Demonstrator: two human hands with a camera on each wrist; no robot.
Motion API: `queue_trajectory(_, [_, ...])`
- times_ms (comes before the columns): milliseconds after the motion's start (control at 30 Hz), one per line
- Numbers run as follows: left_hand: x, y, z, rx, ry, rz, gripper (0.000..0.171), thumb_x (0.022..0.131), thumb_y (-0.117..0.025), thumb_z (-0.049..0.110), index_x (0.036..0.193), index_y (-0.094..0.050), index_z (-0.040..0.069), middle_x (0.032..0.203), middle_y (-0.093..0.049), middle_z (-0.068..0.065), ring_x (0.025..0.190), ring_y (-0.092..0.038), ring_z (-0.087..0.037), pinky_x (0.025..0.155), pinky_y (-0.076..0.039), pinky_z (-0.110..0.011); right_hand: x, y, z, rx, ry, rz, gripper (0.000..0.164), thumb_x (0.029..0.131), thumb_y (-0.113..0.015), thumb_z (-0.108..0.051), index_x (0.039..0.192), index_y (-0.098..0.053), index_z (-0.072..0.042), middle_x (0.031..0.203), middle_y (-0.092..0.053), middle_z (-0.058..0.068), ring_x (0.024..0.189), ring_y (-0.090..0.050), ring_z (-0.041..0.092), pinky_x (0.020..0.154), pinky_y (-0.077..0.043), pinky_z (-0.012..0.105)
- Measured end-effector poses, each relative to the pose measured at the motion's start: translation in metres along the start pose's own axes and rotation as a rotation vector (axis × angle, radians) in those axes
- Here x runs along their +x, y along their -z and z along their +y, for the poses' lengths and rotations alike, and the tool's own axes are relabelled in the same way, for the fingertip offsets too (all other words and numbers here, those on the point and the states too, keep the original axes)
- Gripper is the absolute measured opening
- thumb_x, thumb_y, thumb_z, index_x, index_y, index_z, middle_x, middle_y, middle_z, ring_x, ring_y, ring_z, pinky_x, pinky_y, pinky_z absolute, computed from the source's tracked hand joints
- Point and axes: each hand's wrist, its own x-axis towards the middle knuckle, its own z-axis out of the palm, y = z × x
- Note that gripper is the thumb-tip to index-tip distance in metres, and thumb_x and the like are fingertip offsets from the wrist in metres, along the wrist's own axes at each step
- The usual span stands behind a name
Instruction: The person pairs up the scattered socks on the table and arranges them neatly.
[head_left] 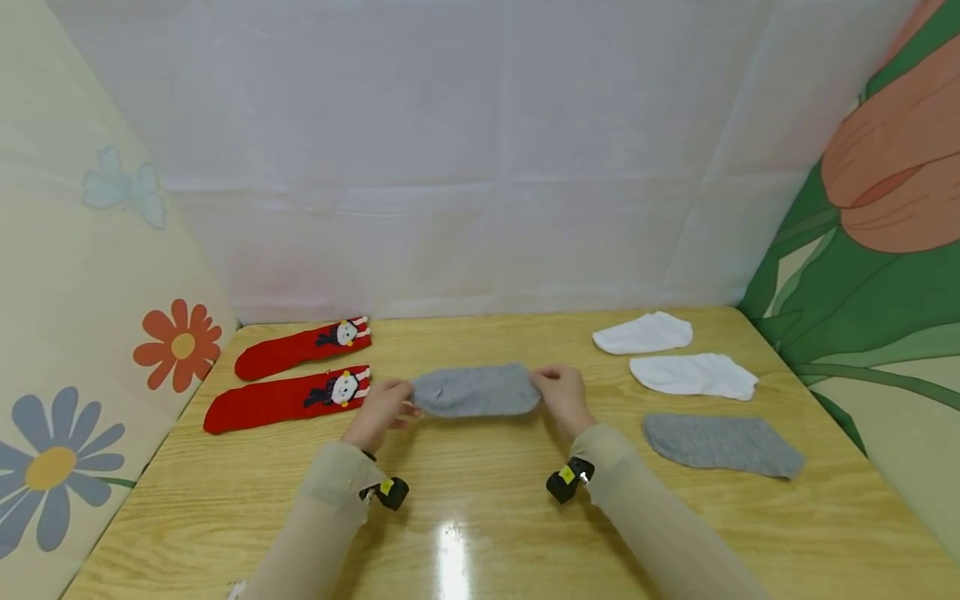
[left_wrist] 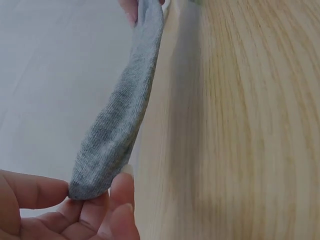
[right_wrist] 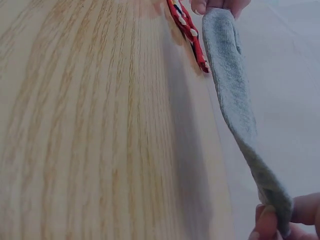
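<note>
A grey sock [head_left: 476, 391] is stretched level between both hands, just above the wooden table. My left hand [head_left: 384, 411] pinches its left end between thumb and fingers; the left wrist view shows that rounded end of the sock [left_wrist: 112, 120] in the fingertips. At the other end, my right hand [head_left: 564, 398] pinches the sock between thumb and fingers. Seen from the right wrist, the sock [right_wrist: 232, 80] runs away toward the left hand, slightly twisted near the right fingers. A shadow of it falls on the tabletop.
Two red socks with a cartoon figure, the far one [head_left: 300, 348] and the near one [head_left: 281, 402], lie at the left. On the right lie two white socks [head_left: 645, 333] and another grey sock [head_left: 723, 443]. A white cloth [head_left: 480, 167] hangs behind the table [head_left: 480, 517].
</note>
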Motion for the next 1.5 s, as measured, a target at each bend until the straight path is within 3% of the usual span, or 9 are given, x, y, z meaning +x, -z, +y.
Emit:
queue_trajectory(300, [0.009,-0.004,0.004,-0.009,-0.002,0.007,0.034,0.104,-0.041,0.016,0.128,-0.051,-0.005,0.109,-0.058,-0.014,0.081,-0.062,-0.015,0.076,-0.051,-0.035,0.005,0.003,0.002,-0.003,-0.006,0.019,0.017,0.088,-0.066,-0.001,0.096,-0.066,0.014,0.079,-0.064,0.008,0.066,-0.051,0.007,0.058,-0.044,0.017])
queue_trajectory(600, [0.018,-0.009,0.005,-0.040,0.008,0.009,0.034,0.104,-0.041,0.016,0.130,-0.051,-0.005,0.109,-0.059,-0.012,0.077,-0.061,-0.013,0.072,-0.050,-0.031,0.012,0.007,0.002,-0.054,-0.018,0.036,0.017,0.088,-0.065,-0.001,0.097,-0.067,0.014,0.087,-0.067,0.017,0.085,-0.058,0.025,0.069,-0.043,0.021])
queue_trajectory(900, [0.024,-0.018,0.004,-0.082,-0.009,0.013,0.032,0.104,-0.042,0.013,0.128,-0.052,-0.006,0.104,-0.058,-0.010,0.074,-0.061,-0.012,0.070,-0.050,-0.030,0.016,0.008,0.005,0.012,-0.088,0.043,0.020,0.089,-0.057,0.004,0.103,-0.064,0.015,0.083,-0.062,0.011,0.064,-0.049,0.007,0.055,-0.042,0.015])
queue_trajectory(1100, [0.025,-0.021,0.004,-0.092,-0.008,0.021,0.031,0.104,-0.040,0.012,0.126,-0.052,-0.006,0.100,-0.058,-0.009,0.076,-0.062,-0.015,0.071,-0.050,-0.032,0.019,0.009,0.007,-0.003,-0.102,0.043,0.023,0.090,-0.053,0.005,0.107,-0.063,0.016,0.093,-0.063,0.019,0.071,-0.054,0.012,0.055,-0.043,0.015])
queue_trajectory(1500, [0.033,-0.030,0.002,-0.069,-0.004,0.057,0.031,0.105,-0.042,0.014,0.125,-0.056,-0.004,0.110,-0.058,-0.012,0.073,-0.062,-0.011,0.064,-0.046,-0.028,0.022,0.009,0.010,-0.009,-0.123,0.038,0.025,0.090,-0.051,0.007,0.110,-0.061,0.017,0.097,-0.062,0.022,0.076,-0.056,0.017,0.057,-0.044,0.016])
